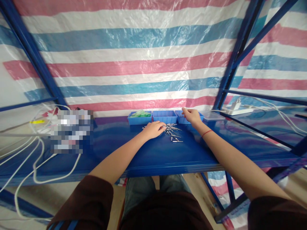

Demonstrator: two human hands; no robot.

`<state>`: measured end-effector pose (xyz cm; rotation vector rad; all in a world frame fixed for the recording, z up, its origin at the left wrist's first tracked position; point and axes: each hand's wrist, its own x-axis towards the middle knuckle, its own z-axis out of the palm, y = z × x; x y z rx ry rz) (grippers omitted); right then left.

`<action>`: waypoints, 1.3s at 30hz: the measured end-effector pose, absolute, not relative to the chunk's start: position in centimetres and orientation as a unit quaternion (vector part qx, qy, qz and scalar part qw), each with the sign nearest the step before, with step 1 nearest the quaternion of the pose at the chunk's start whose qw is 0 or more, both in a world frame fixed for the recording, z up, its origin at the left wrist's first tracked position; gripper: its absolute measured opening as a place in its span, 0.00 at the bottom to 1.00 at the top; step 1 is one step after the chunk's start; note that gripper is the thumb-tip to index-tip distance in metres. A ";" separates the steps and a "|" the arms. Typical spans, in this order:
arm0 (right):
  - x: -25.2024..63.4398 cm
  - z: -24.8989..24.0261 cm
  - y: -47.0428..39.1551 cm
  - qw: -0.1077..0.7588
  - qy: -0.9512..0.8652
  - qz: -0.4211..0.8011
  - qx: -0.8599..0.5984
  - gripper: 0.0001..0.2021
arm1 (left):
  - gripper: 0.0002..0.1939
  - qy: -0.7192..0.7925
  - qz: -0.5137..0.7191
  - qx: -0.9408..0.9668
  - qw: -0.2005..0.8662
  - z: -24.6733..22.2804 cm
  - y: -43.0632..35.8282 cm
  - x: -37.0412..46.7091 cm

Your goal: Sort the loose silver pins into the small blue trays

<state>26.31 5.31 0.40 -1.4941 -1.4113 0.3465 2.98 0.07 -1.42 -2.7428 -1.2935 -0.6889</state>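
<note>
A loose pile of thin silvery pop rivets (170, 128) lies on the blue tabletop, with a few apart from the rest toward the front. My left hand (155, 129) rests on the pile's left side, its fingers curled and pinched on rivets at the tips. Over the right blue bin (182, 121) I hold my right hand (191, 116), thumb and fingers closed together. Whatever is between those fingers is hidden or too small to make out. Just beyond the pile stands the middle blue bin (165, 117), and the left blue bin (139, 120) contains green and clear plastic packaging.
A clear plastic lid or tray (213, 115) lies right of the bins. Farther right is a white power strip (237, 110) with cables. White cables (57, 181) loop over the left tabletop beside a blurred-out patch. Blue metal posts and a striped tarp (134, 70) bound the back.
</note>
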 end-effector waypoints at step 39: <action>20.7 0.8 1.2 0.458 -0.750 0.330 -0.345 0.16 | 0.14 -0.421 -0.432 -0.727 -0.328 -0.5 0.6 3.5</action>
